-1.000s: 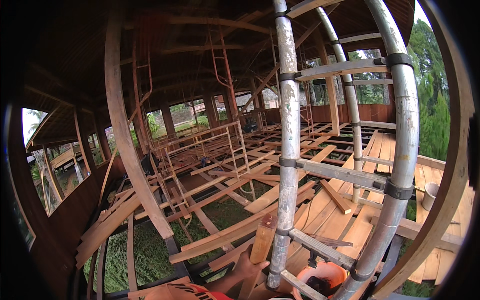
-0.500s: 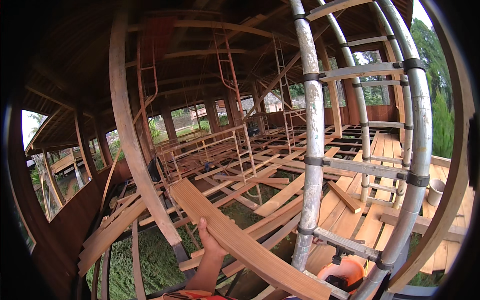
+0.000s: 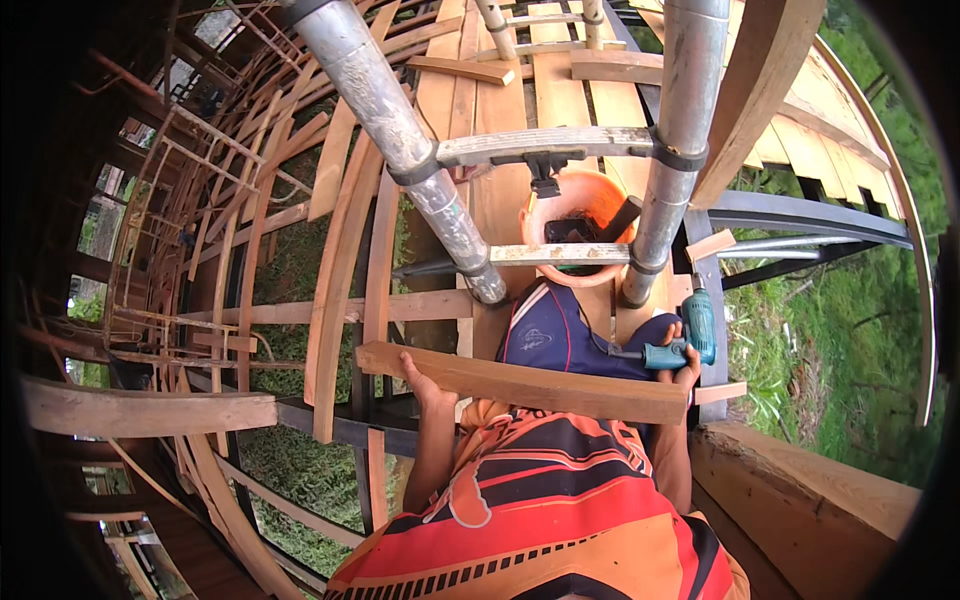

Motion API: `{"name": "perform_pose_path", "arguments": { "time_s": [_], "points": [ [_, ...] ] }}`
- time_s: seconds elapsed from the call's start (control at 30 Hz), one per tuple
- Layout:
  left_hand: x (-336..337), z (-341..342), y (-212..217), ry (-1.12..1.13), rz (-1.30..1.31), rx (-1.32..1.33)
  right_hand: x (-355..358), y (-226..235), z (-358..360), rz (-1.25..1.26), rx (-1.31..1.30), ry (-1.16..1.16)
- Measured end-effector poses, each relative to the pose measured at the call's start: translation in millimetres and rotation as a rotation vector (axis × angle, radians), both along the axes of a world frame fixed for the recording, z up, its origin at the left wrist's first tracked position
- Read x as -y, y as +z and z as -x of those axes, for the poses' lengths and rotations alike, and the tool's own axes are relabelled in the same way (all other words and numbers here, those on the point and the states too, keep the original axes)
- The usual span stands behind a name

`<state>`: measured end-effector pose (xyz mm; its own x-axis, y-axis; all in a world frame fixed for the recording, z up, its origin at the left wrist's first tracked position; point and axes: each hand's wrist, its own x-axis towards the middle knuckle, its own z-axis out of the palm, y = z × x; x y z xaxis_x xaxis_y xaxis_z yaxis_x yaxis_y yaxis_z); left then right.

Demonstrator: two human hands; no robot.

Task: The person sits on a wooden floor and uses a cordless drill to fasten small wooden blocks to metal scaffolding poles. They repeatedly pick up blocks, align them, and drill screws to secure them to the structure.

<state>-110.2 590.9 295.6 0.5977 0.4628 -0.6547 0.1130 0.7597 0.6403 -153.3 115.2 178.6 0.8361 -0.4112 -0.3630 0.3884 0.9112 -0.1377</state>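
A wooden plank [image 3: 530,385] lies crosswise in front of my body, above my lap. My left hand [image 3: 428,388] grips it near its left end, thumb on the upper side. My right hand [image 3: 682,362] is closed round the handle of a teal power drill [image 3: 702,325], just beyond the plank's right end. The drill's body stands roughly upright, with its front end pointing away from me. Part of my right wrist is hidden behind the plank.
Ahead stands a metal ladder [image 3: 560,145] with an orange bucket [image 3: 540,215] of tools behind its rungs. Loose boards [image 3: 345,260] lie over open floor joists at left, with gaps down to greenery. A thick timber beam [image 3: 800,500] runs at my right, beside a drop to grass.
My view has swung down and to the right. The plank, earlier slanting out ahead, now lies crosswise close to me. My right hand and the drill have come into view.
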Motion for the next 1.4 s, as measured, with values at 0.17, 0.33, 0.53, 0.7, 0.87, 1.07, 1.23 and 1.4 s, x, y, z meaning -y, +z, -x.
{"name": "perform_pose_path", "arguments": {
  "time_s": [0.17, 0.33, 0.53, 0.7, 0.87, 1.07, 1.23, 1.4],
  "points": [
    [18.1, -37.5, -9.5, -0.291, -0.114, -0.189, -1.0, 34.8, 26.8, -0.071, 0.066, -0.046],
    [-1.8, -77.1, -38.0, -0.434, -0.077, -0.289, -16.4, 37.7, 19.7, -0.088, 0.079, -0.003],
    [13.7, -112.6, -44.3, -0.563, -0.279, -0.357, -28.1, 54.8, 17.5, 0.099, 0.008, 0.041],
    [35.7, -103.5, -33.2, -0.661, -1.334, -0.234, -27.4, 55.8, 15.1, 0.131, -0.031, 0.086],
    [109.2, -65.8, 45.3, -1.83, -1.513, 0.619, -23.3, 55.6, 12.7, 0.09, -0.028, 0.055],
    [170.9, -45.0, 49.7, -1.929, -1.688, 0.732, -15.7, 43.0, 15.0, 0.04, -0.019, 0.054],
    [160.4, -58.9, 65.1, -1.611, -1.612, 0.957, -3.2, 26.0, 12.3, 0.046, 0.014, 0.03],
    [137.5, -88.0, 143.0, -1.165, -1.151, 0.884, -4.7, 31.8, 10.2, 0.024, -0.004, 0.027]
  ]
}}
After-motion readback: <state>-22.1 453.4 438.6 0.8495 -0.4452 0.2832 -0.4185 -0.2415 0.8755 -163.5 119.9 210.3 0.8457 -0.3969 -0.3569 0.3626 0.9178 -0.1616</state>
